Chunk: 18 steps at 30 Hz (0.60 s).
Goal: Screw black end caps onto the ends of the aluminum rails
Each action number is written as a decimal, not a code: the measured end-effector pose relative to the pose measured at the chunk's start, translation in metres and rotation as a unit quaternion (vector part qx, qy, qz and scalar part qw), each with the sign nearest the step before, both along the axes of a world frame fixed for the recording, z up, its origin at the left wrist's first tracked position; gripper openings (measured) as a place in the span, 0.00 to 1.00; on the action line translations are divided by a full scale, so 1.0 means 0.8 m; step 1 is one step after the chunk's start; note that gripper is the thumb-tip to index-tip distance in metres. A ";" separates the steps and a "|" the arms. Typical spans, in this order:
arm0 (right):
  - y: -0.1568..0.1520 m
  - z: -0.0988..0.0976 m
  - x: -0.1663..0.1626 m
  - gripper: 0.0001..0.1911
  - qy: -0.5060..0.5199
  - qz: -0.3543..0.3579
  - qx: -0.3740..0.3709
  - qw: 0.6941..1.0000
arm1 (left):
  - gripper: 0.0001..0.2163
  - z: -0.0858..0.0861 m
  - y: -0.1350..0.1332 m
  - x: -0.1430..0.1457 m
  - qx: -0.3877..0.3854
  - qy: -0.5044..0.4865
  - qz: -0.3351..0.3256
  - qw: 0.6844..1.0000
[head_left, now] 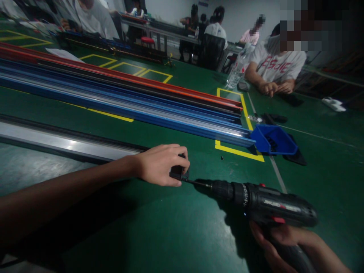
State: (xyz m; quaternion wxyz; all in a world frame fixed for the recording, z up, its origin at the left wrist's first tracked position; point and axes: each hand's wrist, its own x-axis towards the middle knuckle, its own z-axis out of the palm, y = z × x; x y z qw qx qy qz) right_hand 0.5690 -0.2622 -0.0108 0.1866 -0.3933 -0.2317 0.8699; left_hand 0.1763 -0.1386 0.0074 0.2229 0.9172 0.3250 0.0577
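Note:
My left hand (163, 165) is closed around the near end of a long silver and black rail (71, 143), where a small black end piece (176, 172) shows between the thumb and fingers. In my right hand (295, 242) is a black and red cordless drill (273, 204), gripped by its handle. The drill lies level, pointing left, and its long thin bit (197, 183) reaches the black end piece. Where the tip meets the piece is too small to make out.
Several long blue rails (170, 115) and an orange rail (159, 84) lie beyond. A blue bin (274, 139) of small dark parts stands at their right end. A plastic bottle (238, 70) stands farther back. Across the green table (176, 227) sits a person (277, 64).

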 end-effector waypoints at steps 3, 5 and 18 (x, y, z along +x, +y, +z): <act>0.005 -0.005 -0.003 0.14 0.041 -0.029 -0.019 0.999 | 0.10 0.000 0.000 0.000 0.000 0.000 0.001 1.000; 0.006 -0.011 -0.001 0.13 0.068 -0.035 -0.036 0.996 | 0.10 -0.001 0.000 0.000 0.003 -0.004 0.000 1.000; 0.006 -0.017 0.001 0.14 0.044 -0.044 -0.047 0.997 | 0.10 -0.001 0.000 0.001 0.015 -0.001 -0.004 1.000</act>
